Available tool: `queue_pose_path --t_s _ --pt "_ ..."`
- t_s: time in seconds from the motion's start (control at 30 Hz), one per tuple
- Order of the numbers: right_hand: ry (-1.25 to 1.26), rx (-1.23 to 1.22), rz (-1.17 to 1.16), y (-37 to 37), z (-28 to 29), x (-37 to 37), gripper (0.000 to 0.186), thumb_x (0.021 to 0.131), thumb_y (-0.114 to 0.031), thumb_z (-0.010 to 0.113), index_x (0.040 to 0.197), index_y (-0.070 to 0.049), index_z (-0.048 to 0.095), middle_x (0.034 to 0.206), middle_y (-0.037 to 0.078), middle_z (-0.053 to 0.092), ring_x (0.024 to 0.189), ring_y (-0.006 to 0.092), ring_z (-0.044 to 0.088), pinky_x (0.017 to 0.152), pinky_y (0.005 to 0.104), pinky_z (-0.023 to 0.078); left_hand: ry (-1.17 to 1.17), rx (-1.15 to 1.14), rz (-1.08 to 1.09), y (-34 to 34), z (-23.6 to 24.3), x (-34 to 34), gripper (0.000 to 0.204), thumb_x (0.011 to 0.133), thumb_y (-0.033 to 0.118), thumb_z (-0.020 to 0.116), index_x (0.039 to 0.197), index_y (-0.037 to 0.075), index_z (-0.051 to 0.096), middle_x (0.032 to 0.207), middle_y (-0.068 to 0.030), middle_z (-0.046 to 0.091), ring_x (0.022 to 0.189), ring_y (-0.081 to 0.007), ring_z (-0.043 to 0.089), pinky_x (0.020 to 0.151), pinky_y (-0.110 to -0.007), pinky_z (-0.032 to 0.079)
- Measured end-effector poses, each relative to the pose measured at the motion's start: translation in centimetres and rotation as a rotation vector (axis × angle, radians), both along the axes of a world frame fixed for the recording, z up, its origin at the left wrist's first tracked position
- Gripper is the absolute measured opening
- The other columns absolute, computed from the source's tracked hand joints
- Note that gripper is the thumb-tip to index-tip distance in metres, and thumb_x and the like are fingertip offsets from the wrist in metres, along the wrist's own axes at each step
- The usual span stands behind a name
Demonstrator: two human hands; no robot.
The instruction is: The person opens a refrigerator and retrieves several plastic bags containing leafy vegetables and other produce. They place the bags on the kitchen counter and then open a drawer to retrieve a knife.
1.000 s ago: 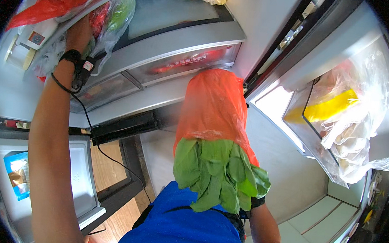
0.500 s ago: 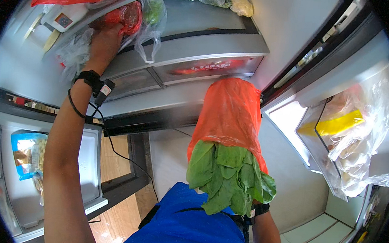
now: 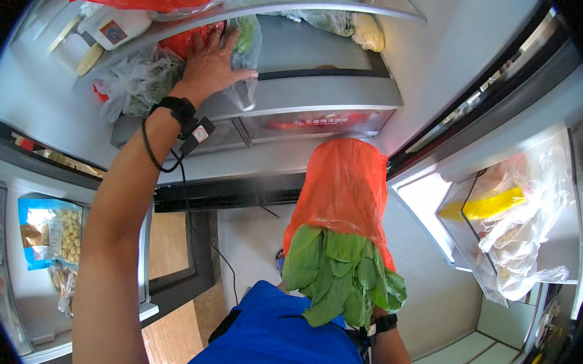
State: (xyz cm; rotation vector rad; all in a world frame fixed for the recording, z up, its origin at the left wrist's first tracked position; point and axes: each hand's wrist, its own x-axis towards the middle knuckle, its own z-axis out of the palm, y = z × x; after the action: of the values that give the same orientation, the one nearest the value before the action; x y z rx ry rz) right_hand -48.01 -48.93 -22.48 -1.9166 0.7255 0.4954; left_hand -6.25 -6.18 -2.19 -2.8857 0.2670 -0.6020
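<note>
L hand (image 3: pixel 208 66) up in the fridge (image 3: pixel 449 92), fingers splayed, gripping nada, over the lower red bag (image 3: pixel 179 42), clear bag (image 3: pixel 247 45) just beside! R hand (image 3: pixel 380 313) mostly hidden behind leafy greens (image 3: pixel 336 271), can't tell its grip; greens spill from orange bag (image 3: pixel 342 186) nr. blue shirt (image 3: pixel 272 345).

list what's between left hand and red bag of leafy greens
In the head view, a clear bag's end, the refrigerator's silver shelf edge, translucent drawer and pale ledge separate left hand from red bag.
</note>
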Motion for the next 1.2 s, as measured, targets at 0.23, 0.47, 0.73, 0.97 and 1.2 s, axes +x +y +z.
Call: queue_pose_path --t_s 0.23,0.47,0.73,0.97,1.2 --pt "-0.024 0.046 -0.028 -0.3 0.4 -0.1 0.040 0.102 -0.023 0.055 0.138 -0.004 0.057 0.131 0.022 0.066 0.121 0.0324 0.065 0.100 0.0427 0.051 0.038 -0.001 0.048 2.3 -0.4 3.6 0.071 0.097 0.013 0.053 0.163 0.010 0.026 0.165 -0.0208 0.035 0.153 -0.0429 0.029 0.121 -0.063 0.028" --pt "-0.061 0.119 -0.051 -1.1 2.0 -0.1 0.041 0.102 -0.023 0.056 0.138 -0.004 0.057 0.131 0.021 0.066 0.120 0.0320 0.065 0.100 0.0425 0.052 0.122 -0.340 0.087 -1.7 -1.1 0.3 0.075 0.095 0.011 0.049 0.165 0.008 0.020 0.161 -0.0229 0.040 0.148 -0.0436 0.037 0.120 -0.061 0.028" --pt "-0.115 0.184 -0.060 -1.9 3.9 0.5 0.041 0.102 -0.023 0.056 0.139 -0.004 0.056 0.131 0.021 0.066 0.120 0.0316 0.066 0.099 0.0423 0.052 -0.246 -0.060 0.136 3.8 1.3 -9.2 0.068 0.087 0.027 0.075 0.150 0.015 0.052 0.150 -0.0223 0.050 0.140 -0.0445 0.044 0.118 -0.064 0.029" --pt "-0.170 0.240 -0.051 -2.0 5.2 1.2 0.042 0.102 -0.023 0.056 0.139 -0.003 0.056 0.130 0.021 0.066 0.119 0.0312 0.066 0.099 0.0421 0.053 -0.040 -0.288 0.327 12.2 2.3 -12.9 0.085 0.076 0.036 0.088 0.151 0.017 0.052 0.132 -0.0246 0.063 0.118 -0.0429 0.063 0.098 -0.057 0.049" --pt "-0.193 0.268 -0.050 -1.9 5.9 1.5 0.042 0.102 -0.023 0.057 0.139 -0.003 0.055 0.130 0.020 0.067 0.118 0.0309 0.066 0.098 0.0420 0.053 -0.203 -0.396 0.134 15.2 -1.1 -12.1 0.064 0.077 0.027 0.085 0.135 0.015 0.064 0.105 -0.0161 0.072 0.099 -0.0388 0.069 0.087 -0.051 0.050"
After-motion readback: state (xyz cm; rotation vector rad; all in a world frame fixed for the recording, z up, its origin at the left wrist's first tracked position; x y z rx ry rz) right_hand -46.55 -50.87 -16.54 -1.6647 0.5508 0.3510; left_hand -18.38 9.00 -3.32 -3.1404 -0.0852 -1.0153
